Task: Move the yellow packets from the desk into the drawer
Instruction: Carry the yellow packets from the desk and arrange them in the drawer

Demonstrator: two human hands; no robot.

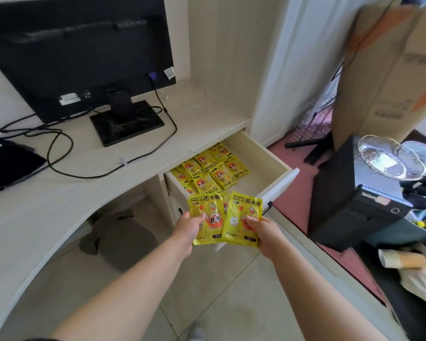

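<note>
Below the surface's (pixel 59 198) right edge, the drawer (pixel 263 156) is pulled open, with yellow packets (pixel 208 171) heaped at its back left. Both forearms are extended toward its front. The left packet (pixel 214 209) is pinched in the left hand (pixel 190 228) grip and the right packet (pixel 241 211) in the right hand (pixel 266 231) grip, with their long axes pointed away.

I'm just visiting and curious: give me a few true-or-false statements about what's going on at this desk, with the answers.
1. The drawer is open. True.
2. The left hand grips the left packet, the right hand the right packet. True.
3. The drawer is empty. False: stored packets lie in it.
4. The monitor lies flat. False: it stands upright on the desk.
</note>
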